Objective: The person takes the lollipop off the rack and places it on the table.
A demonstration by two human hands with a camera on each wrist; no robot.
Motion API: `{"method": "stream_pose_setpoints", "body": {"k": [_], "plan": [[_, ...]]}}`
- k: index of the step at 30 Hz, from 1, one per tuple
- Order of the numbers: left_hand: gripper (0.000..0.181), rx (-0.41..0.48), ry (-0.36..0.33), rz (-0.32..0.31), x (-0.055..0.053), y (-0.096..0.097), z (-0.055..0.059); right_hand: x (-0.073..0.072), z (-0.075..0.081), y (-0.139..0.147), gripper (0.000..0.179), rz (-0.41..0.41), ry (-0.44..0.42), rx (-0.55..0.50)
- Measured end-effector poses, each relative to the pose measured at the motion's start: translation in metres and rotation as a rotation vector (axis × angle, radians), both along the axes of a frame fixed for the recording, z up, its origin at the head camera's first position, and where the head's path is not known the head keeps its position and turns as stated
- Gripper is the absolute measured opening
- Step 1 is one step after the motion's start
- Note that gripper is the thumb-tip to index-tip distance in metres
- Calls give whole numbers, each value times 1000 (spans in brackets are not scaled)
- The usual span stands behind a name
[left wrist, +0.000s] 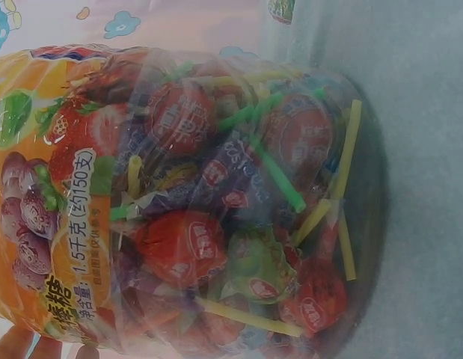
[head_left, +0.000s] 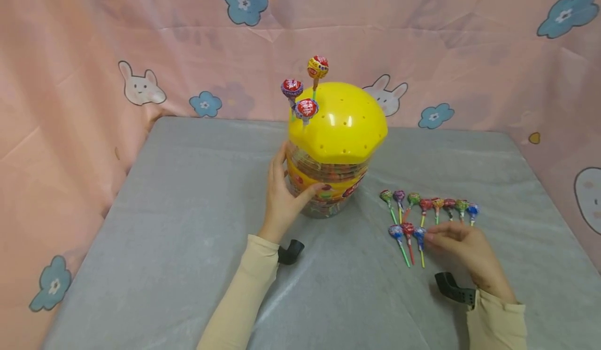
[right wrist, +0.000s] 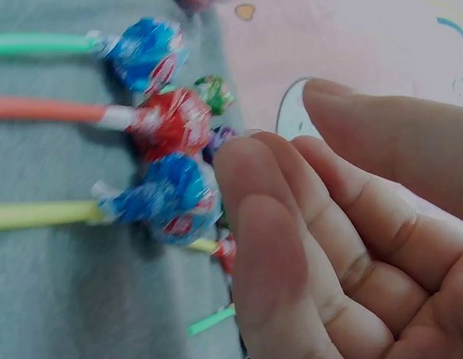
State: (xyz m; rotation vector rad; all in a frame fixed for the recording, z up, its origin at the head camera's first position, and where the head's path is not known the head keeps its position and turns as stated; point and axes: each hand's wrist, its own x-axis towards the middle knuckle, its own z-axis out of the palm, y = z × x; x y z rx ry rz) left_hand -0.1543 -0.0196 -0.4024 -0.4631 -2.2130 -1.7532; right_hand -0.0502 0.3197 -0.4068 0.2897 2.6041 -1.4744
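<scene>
A clear plastic jar [left wrist: 238,179] full of wrapped lollipops stands on the table under a domed yellow lid [head_left: 345,125] with small holes. Three lollipops [head_left: 307,108] stick up from the lid's left side. My left hand [head_left: 286,198] holds the jar at its left, thumb across the front label and fingers round the far side. To the right, my right hand [head_left: 462,248] hovers beside a blue-wrapped lollipop [right wrist: 171,198] with a yellow stick, at the end of a short front row. Its thumb and fingers are apart, with nothing between them.
Behind the front row, several more lollipops [head_left: 425,204] lie in a longer row, heads away from me. A grey cloth [head_left: 188,209] covers the table. A pink patterned curtain [head_left: 188,42] hangs along the back and sides.
</scene>
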Motion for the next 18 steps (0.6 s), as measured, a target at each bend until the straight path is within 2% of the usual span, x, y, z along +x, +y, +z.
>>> {"method": "stream_pose_setpoints", "body": {"k": [4, 12, 18], "plan": [[105, -1, 10, -1, -1, 0, 0, -1, 7, -2, 29, 0, 25, 18], [104, 0, 15, 0, -1, -1, 0, -11, 25, -14, 24, 30, 113, -79], [105, -9, 12, -3, -1, 0, 1, -18, 40, -25, 16, 43, 192, -107]]}}
